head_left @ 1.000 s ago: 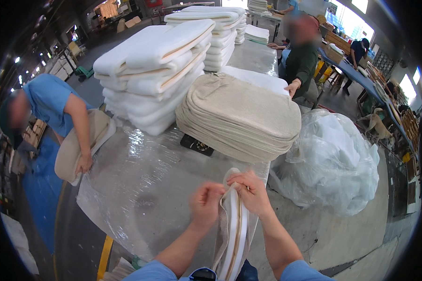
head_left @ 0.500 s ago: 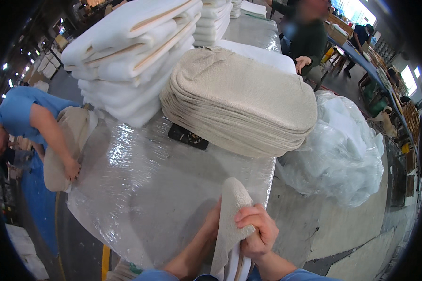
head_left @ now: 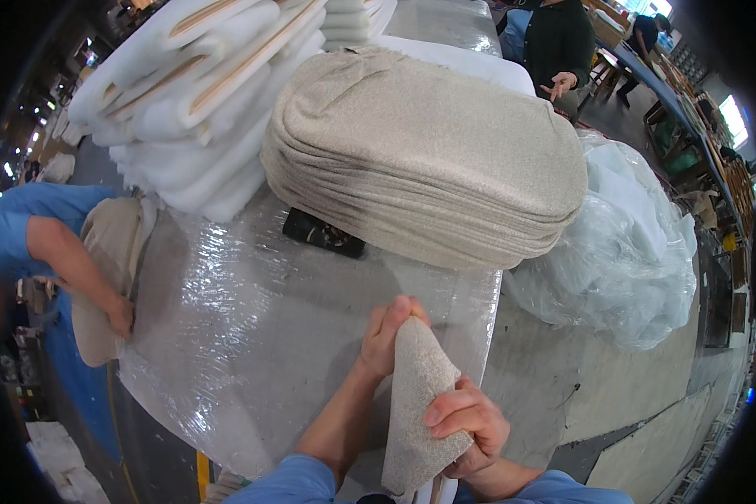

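A beige fabric cover (head_left: 416, 399) stands on end in front of me, pulled over a white padded piece (head_left: 435, 490) whose edge shows at the bottom. My left hand (head_left: 386, 338) grips the cover's far tip, its fingers bent over the top. On the right side, my right hand (head_left: 472, 427) clutches a fold of the fabric with the fingers curled in. Beyond my hands, a thick pile of similar beige covers (head_left: 428, 126) lies on the plastic-wrapped table (head_left: 244, 336). A flat black object (head_left: 321, 233) lies against its near side.
White padded pieces with brown edges (head_left: 202, 109) are stacked at the far left. A clear plastic bag of white material (head_left: 613, 252) bulges beyond the table's right edge. At left, a co-worker in blue (head_left: 50, 227) handles a beige cushion (head_left: 101, 286). Another person (head_left: 554, 42) stands at the back.
My left hand has risen from behind the fabric to the cover's far tip. The cover now hides more of the white padded piece. My right hand keeps its grip, slightly lower.
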`<action>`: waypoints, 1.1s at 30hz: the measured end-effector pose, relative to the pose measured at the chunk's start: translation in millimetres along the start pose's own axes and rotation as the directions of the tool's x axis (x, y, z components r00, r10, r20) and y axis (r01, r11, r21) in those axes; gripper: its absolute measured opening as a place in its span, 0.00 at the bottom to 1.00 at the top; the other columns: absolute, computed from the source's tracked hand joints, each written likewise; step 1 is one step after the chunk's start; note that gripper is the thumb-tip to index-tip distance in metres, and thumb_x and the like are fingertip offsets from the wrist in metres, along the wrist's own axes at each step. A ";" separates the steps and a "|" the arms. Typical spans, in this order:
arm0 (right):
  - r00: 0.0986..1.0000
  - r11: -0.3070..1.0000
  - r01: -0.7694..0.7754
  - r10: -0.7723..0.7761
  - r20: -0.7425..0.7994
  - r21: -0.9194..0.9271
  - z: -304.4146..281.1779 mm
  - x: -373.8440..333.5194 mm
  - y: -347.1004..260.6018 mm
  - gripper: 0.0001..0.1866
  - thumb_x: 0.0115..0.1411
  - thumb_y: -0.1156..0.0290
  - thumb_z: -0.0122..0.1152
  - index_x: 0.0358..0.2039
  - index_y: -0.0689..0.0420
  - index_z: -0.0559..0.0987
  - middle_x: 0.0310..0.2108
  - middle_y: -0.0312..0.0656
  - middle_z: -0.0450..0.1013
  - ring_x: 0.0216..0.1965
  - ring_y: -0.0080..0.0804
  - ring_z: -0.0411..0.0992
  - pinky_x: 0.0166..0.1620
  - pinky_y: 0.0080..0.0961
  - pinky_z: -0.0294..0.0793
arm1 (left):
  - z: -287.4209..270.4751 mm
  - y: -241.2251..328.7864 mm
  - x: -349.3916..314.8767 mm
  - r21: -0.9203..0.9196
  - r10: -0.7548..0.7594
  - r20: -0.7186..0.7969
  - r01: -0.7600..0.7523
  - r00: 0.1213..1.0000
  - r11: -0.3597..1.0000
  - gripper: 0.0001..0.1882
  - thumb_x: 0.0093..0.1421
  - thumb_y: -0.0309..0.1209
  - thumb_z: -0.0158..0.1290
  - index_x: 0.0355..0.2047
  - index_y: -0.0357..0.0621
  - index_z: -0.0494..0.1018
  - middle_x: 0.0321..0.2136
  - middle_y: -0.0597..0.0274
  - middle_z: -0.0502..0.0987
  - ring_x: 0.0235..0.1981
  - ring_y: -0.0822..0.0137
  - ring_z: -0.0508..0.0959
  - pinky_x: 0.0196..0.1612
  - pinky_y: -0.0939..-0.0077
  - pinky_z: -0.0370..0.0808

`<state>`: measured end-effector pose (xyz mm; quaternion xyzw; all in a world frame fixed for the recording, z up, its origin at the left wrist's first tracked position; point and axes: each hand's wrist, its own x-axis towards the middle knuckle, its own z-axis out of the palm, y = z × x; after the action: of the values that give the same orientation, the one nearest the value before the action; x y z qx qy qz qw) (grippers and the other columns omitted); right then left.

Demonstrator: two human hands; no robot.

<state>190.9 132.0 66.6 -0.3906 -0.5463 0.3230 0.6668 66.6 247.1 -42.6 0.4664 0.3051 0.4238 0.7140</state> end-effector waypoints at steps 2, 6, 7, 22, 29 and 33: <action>1.000 1.000 0.002 -0.002 0.011 -0.008 0.3 3.0 -1.5 0.07 0.57 0.83 0.65 0.35 0.58 0.83 0.38 0.44 0.84 0.34 0.34 0.79 0.38 0.33 0.69 | 4.6 7.1 -1.0 0.010 0.073 -0.007 -0.073 0.997 0.997 0.33 0.82 0.47 0.34 0.29 0.37 0.77 0.23 0.64 0.76 0.24 0.73 0.72 0.30 0.73 0.69; 1.000 1.000 0.023 -0.024 0.008 0.013 -0.5 0.3 5.6 0.06 0.59 0.82 0.63 0.36 0.58 0.83 0.38 0.45 0.84 0.33 0.34 0.79 0.38 0.33 0.70 | 10.0 30.4 -1.2 0.090 0.137 0.036 -0.140 0.990 0.986 0.33 0.81 0.48 0.35 0.28 0.36 0.76 0.23 0.64 0.75 0.24 0.73 0.72 0.28 0.73 0.67; 0.999 1.000 0.030 -0.030 0.017 -0.005 0.5 0.4 6.3 0.06 0.60 0.82 0.63 0.36 0.58 0.83 0.38 0.45 0.84 0.33 0.35 0.79 0.38 0.33 0.70 | 12.0 32.9 -2.8 0.069 0.141 0.029 -0.143 0.990 0.987 0.33 0.81 0.48 0.35 0.28 0.37 0.76 0.23 0.64 0.75 0.24 0.73 0.72 0.28 0.73 0.67; 0.999 0.999 -0.013 0.014 0.043 -0.039 9.6 3.3 8.6 0.07 0.70 0.71 0.61 0.36 0.58 0.84 0.39 0.43 0.84 0.35 0.39 0.77 0.44 0.32 0.72 | 39.0 102.1 -17.1 0.339 0.319 0.070 -0.323 0.945 0.884 0.32 0.80 0.49 0.36 0.31 0.37 0.78 0.28 0.59 0.78 0.29 0.70 0.74 0.33 0.73 0.69; 0.984 0.993 -0.107 0.097 0.149 0.055 0.5 27.0 21.8 0.10 0.72 0.66 0.61 0.41 0.59 0.85 0.44 0.43 0.84 0.38 0.33 0.78 0.46 0.29 0.74 | 20.5 77.0 -6.7 -0.047 0.188 -0.128 -0.195 0.974 0.980 0.29 0.81 0.54 0.36 0.59 0.41 0.70 0.41 0.54 0.80 0.42 0.59 0.81 0.48 0.64 0.78; 0.961 0.919 -0.271 0.273 0.033 0.287 -33.7 74.5 46.8 0.20 0.80 0.58 0.50 0.53 0.60 0.84 0.50 0.40 0.82 0.36 0.21 0.72 0.42 0.21 0.73 | 12.7 80.9 10.0 -0.432 0.007 -0.252 -0.119 0.968 0.894 0.30 0.80 0.55 0.37 0.65 0.43 0.66 0.50 0.54 0.79 0.54 0.54 0.81 0.59 0.58 0.77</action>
<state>238.2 213.0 57.9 -0.3621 -0.4312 0.4874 0.6674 55.7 267.5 36.6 0.2455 0.2705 0.5594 0.7441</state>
